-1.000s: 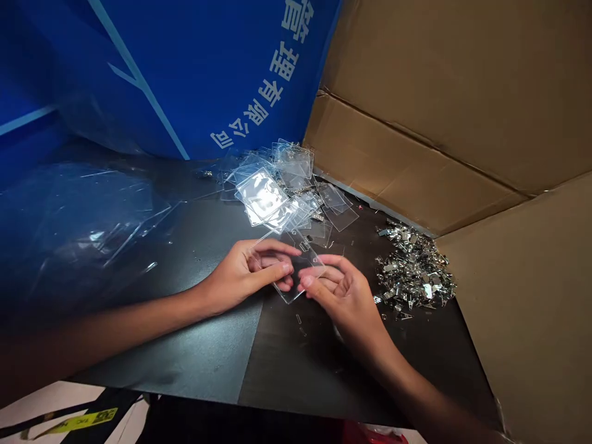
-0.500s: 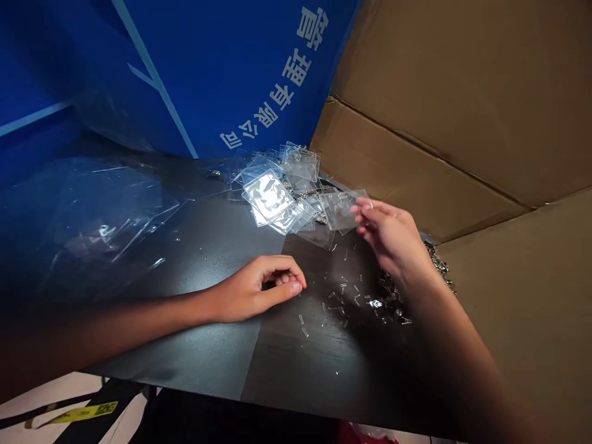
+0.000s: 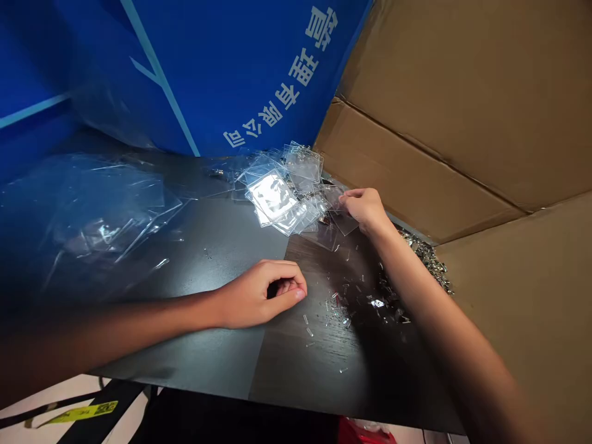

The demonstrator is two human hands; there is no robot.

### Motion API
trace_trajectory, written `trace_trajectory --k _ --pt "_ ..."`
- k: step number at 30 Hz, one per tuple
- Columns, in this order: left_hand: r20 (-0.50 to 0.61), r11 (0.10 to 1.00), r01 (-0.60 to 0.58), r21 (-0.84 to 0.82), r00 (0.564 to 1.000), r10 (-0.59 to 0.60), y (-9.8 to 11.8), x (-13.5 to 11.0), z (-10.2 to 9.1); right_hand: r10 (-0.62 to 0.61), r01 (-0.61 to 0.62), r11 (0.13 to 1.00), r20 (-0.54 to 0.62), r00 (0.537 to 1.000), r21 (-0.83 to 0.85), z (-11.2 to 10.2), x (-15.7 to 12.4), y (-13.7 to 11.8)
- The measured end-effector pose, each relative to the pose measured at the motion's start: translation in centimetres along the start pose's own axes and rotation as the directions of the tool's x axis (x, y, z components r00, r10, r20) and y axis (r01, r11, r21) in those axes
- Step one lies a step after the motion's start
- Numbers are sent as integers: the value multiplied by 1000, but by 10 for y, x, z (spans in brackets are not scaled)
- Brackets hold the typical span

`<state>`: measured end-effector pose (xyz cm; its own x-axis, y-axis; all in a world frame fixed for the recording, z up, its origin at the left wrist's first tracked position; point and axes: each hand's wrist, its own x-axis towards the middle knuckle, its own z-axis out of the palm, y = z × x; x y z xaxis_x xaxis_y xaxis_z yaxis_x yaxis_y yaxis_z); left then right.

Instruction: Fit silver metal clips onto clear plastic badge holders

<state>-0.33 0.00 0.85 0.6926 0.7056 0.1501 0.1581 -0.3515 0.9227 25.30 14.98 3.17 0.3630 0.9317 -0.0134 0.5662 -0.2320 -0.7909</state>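
Note:
A loose pile of clear plastic badge holders (image 3: 282, 194) lies at the back of the black tabletop (image 3: 208, 351). My right hand (image 3: 365, 209) is at the pile's right side, its fingertips pinching the edge of a clear holder (image 3: 333, 197). My left hand (image 3: 261, 295) rests curled on the table, nearest to several small clear plastic bits (image 3: 340, 311). Nothing shows in its fingers. A heap of small metal clips (image 3: 428, 259) lies to the right, partly hidden by my right forearm.
A crumpled clear plastic bag (image 3: 102, 209) lies at the left, before a blue printed banner (image 3: 222, 74). Brown cardboard panels (image 3: 439, 135) wall the right side. The table's front edge runs below my left forearm.
My right hand has moved left and down with the clear holder, from above the table to the pile's right side. My left hand stays curled in almost the same place.

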Motion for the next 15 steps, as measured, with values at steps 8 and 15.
trace_trajectory --k 8,15 --pt "11 969 -115 220 993 115 9 1 -7 -154 149 955 0 988 -256 -34 -31 1" --pt "-54 724 63 686 998 -36 6 11 -104 -286 222 928 -189 939 -300 -93 -90 37"
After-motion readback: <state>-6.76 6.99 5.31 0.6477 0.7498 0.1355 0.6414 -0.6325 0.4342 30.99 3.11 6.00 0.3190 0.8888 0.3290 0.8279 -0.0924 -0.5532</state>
